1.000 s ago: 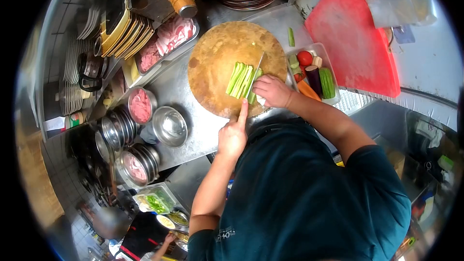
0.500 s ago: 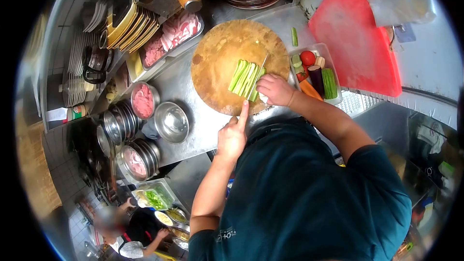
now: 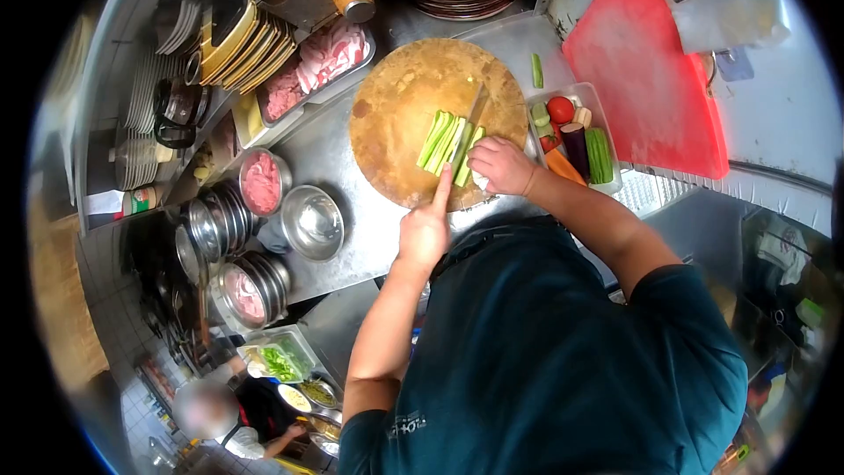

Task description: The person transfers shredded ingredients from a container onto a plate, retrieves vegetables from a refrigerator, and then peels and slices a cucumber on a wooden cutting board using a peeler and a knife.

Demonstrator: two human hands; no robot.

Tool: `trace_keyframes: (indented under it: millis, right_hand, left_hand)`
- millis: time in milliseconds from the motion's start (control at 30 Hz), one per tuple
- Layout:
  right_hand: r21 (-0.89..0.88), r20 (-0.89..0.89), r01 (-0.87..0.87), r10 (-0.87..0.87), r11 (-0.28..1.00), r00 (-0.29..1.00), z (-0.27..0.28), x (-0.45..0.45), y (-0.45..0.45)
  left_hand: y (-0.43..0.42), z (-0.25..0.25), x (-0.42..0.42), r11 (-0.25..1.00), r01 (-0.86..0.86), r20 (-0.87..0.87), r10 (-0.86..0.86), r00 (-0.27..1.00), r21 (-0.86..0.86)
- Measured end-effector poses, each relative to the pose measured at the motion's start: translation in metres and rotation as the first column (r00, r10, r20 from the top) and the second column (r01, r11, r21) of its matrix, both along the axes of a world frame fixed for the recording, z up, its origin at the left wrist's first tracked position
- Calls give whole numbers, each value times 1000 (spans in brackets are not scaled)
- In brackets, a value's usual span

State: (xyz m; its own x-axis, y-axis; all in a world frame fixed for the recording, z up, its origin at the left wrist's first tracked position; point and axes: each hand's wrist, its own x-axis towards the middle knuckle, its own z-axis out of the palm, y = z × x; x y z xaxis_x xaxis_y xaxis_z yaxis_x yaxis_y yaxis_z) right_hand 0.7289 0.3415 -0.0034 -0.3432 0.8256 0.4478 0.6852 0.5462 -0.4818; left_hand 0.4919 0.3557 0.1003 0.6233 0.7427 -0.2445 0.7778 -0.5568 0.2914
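Note:
On the round wooden chopping board lies a row of green strips, pale on their cut faces, apparently cucumber. My left hand grips a knife, index finger stretched along the blade; its handle is hidden in the palm. The blade lies among the strips, its flat partly showing and its tip pointing away from me. Closed over the strips right of the blade, my right hand presses them with bent fingertips. Something white shows under those fingers, too small to name.
Right of the board, a plastic container holds a tomato, an eggplant and other vegetables. A single green strip lies behind it. A steel bowl and a meat tray stand left. Another person works lower left.
The blade has tilted from nearly edge-on to showing its flat, and a gap has opened between the strips. Both hands stay almost in place. The other person has shifted slightly.

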Motion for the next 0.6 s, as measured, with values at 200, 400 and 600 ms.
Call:
trace_keyframes:
  millis: [200, 400, 600]
  right_hand:
    - [55, -7, 32, -32, 998, 999, 4, 0, -2]
    - [44, 2, 27, -27, 999, 1000, 3, 1, -1]
    - [45, 14, 18, -19, 999, 1000, 1, 0, 1]
  left_hand:
    - [-12, 21, -6, 999, 17, 22, -18, 1000, 37]
    - [-21, 21, -14, 999, 43, 27, -44, 999, 32]
    - [-20, 18, -20, 999, 46, 33, -46, 998, 9]
